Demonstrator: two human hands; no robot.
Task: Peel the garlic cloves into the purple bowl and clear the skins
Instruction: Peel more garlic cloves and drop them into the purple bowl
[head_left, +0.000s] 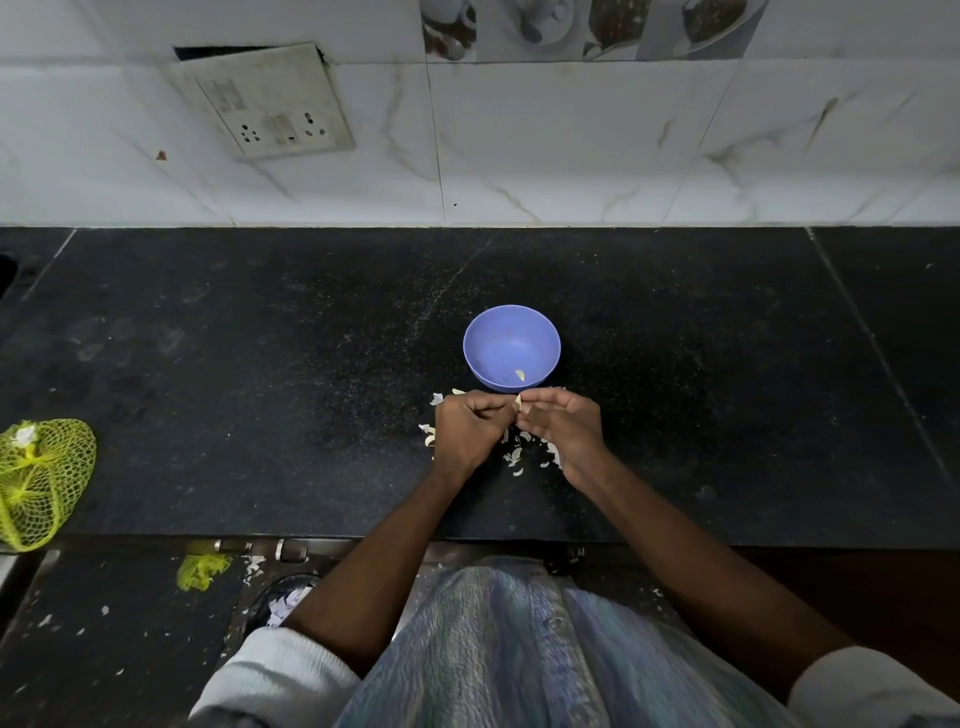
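Both hands meet just in front of the purple bowl (511, 347) on the black table (260, 364) — left hand (467, 428) and right hand (563, 423) pinching one garlic clove (518, 401) between them. One peeled clove (520, 375) lies in the bowl; skins (514, 457) litter the table beneath the hands.

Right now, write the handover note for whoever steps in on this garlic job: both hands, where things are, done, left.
Left hand: fingers curled, pinching the garlic clove together with the right hand.
Right hand: fingertips on the same clove, just in front of the purple bowl.
Bowl: on the black counter, holding one peeled clove.
Skins: scattered on the counter under and around the hands.
Yellow net bag: at the counter's far left.
Done: one clove in the bowl.
Left: finish this clove, drop it in, clear the skins.
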